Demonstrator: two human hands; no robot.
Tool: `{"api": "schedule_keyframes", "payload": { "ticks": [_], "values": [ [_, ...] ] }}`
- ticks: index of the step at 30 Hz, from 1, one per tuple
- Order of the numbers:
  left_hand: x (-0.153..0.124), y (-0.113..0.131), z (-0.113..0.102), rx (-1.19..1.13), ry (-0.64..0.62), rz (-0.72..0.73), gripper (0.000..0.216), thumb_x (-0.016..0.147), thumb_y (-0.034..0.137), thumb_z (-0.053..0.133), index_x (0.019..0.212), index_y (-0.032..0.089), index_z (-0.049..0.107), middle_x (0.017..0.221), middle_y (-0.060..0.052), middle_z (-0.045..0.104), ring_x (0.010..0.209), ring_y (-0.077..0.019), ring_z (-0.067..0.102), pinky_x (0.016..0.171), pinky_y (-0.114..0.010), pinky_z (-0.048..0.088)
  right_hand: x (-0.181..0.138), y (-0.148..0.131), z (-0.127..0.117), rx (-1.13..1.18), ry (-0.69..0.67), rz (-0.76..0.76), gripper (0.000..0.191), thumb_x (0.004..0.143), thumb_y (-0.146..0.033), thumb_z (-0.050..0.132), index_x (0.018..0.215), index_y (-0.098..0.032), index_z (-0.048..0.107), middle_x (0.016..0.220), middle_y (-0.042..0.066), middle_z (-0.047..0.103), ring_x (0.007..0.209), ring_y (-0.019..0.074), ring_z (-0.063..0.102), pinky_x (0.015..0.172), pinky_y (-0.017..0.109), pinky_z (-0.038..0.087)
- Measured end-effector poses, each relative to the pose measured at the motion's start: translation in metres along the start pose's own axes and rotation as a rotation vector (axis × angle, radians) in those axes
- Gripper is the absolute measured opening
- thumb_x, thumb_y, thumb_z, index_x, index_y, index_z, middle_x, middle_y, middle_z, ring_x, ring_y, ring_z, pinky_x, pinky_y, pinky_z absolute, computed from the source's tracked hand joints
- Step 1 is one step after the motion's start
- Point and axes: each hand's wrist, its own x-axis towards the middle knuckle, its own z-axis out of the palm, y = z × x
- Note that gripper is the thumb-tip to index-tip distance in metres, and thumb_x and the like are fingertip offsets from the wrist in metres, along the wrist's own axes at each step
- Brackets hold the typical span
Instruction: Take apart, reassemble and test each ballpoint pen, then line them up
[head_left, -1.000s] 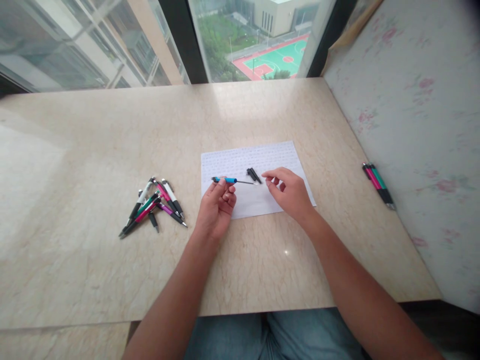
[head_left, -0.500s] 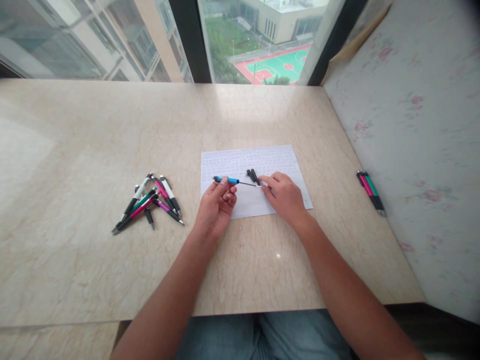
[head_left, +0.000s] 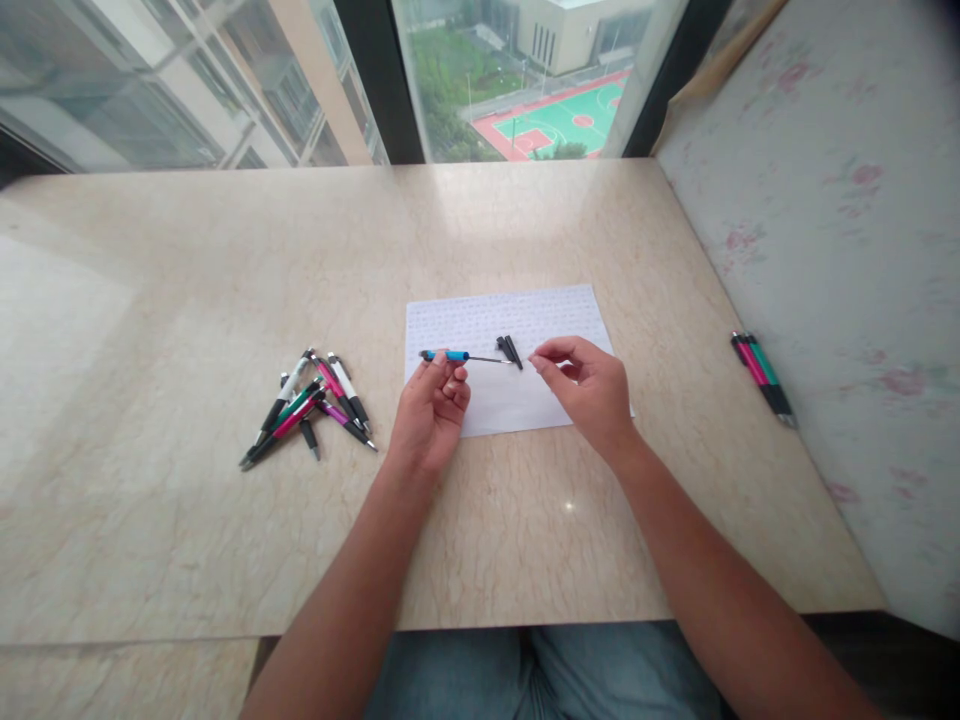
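Observation:
My left hand (head_left: 435,405) is closed on a blue pen barrel (head_left: 456,356), pinched between thumb and fingers above the paper. A thin dark refill (head_left: 487,360) sticks out of the barrel's right end. My right hand (head_left: 585,385) has its thumb and index finger pressed together just right of the refill's tip. Something tiny and pale shows at those fingertips, too small to name. Between the hands, black pen parts (head_left: 511,352) lie on a sheet of paper (head_left: 517,400) with lines of handwriting.
A loose pile of pens (head_left: 307,405) in white, pink, green and purple lies at the left on the stone-topped sill (head_left: 225,560). Pink and green pens (head_left: 763,378) lie side by side near the papered wall (head_left: 847,300). Windows border the back edge.
My right hand has drawn away to the right from the refill's tip, its thumb and finger now pinched. The left hand still holds the blue barrel. The view has shifted slightly.

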Motion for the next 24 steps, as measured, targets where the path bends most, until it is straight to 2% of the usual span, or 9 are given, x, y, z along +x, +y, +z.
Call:
{"api": "schedule_keyframes", "payload": {
  "ticks": [4, 9, 24],
  "values": [
    [0.000, -0.001, 0.000, 0.000, -0.002, -0.001, 0.004, 0.087, 0.014, 0.065, 0.084, 0.013, 0.063, 0.078, -0.001, 0.065, 0.062, -0.0037, 0.060, 0.057, -0.011, 0.050, -0.004, -0.017, 0.000, 0.054, 0.016, -0.101, 0.004, 0.087, -0.021, 0.064, 0.085, -0.022, 0.068, 0.086, 0.002, 0.070, 0.081, 0.0147, 0.065, 0.061, 0.026, 0.052],
    [0.000, -0.003, 0.000, 0.008, -0.010, -0.002, 0.005, 0.086, 0.015, 0.067, 0.084, 0.013, 0.063, 0.078, 0.000, 0.065, 0.062, -0.0036, 0.061, 0.056, -0.011, 0.050, -0.006, -0.023, -0.003, 0.075, 0.011, -0.194, 0.004, 0.086, -0.018, 0.065, 0.083, -0.021, 0.067, 0.083, 0.001, 0.069, 0.074, 0.0134, 0.064, 0.055, 0.025, 0.049],
    [0.001, -0.004, -0.002, 0.027, -0.029, 0.007, 0.008, 0.083, 0.016, 0.071, 0.084, 0.013, 0.063, 0.078, 0.000, 0.065, 0.062, -0.0036, 0.060, 0.057, -0.011, 0.051, -0.007, -0.024, -0.003, 0.070, 0.003, -0.278, 0.006, 0.085, -0.015, 0.066, 0.083, -0.021, 0.067, 0.081, 0.001, 0.069, 0.068, 0.0126, 0.061, 0.053, 0.026, 0.049]
  ]
}}
